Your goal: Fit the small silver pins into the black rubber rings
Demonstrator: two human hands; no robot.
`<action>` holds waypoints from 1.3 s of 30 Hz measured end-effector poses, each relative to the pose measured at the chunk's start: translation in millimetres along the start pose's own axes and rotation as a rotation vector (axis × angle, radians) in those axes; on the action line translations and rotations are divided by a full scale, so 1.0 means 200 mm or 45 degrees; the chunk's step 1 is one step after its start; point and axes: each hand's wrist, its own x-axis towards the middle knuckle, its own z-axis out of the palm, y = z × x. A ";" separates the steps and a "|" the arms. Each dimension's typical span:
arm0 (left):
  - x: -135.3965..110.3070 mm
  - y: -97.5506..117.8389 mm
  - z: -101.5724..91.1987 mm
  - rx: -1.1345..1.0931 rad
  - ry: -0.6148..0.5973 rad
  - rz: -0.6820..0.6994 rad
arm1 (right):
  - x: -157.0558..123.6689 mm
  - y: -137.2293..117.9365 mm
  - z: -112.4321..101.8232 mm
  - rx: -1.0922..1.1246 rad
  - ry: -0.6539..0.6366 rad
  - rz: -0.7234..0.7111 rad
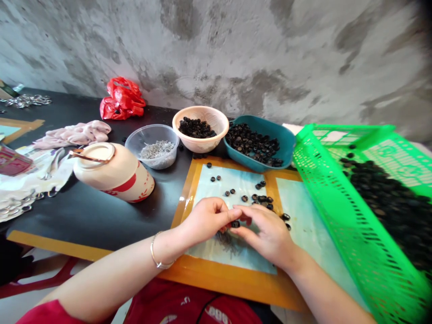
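My left hand [205,218] and my right hand [266,234] meet over a pale blue mat [236,180] on the table, fingertips pinched together on a small black button-like piece [235,223]. Several more small black pieces [259,198] lie scattered on the mat just beyond my fingers. A small pile of thin grey metal bits [227,239] lies under my hands. A thin bracelet sits on my left wrist.
Beyond the mat stand a pink bowl [201,141] and a teal tray [286,139] of black pieces, and a clear bowl [153,135] of grey metal bits. A tilted green basket [337,202] of black pieces fills the right. A cream jar [114,173], cloth and red bag [121,99] lie left.
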 end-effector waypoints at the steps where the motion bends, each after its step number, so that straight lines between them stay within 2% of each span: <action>1: 0.00 0.00 0.00 -0.004 -0.012 -0.003 | 0.01 0.00 0.00 0.015 0.003 -0.047; 7: -0.01 -0.01 0.01 0.027 -0.014 -0.002 | 0.04 -0.02 -0.01 0.140 0.096 -0.213; 16: -0.02 0.00 0.02 -0.035 -0.059 0.016 | 0.04 -0.04 -0.01 0.268 0.181 -0.106; 21: -0.04 0.01 0.02 -0.210 -0.149 0.279 | 0.04 -0.04 -0.03 0.392 0.206 -0.040; 25: -0.06 0.01 0.03 -0.151 -0.235 0.466 | 0.04 -0.04 -0.04 0.452 0.188 0.000; 33: -0.06 -0.03 0.04 0.084 -0.082 0.685 | 0.02 -0.02 -0.03 0.580 0.098 0.044; 39: -0.06 -0.05 0.05 0.134 -0.031 0.697 | 0.02 -0.02 -0.03 0.605 0.047 0.063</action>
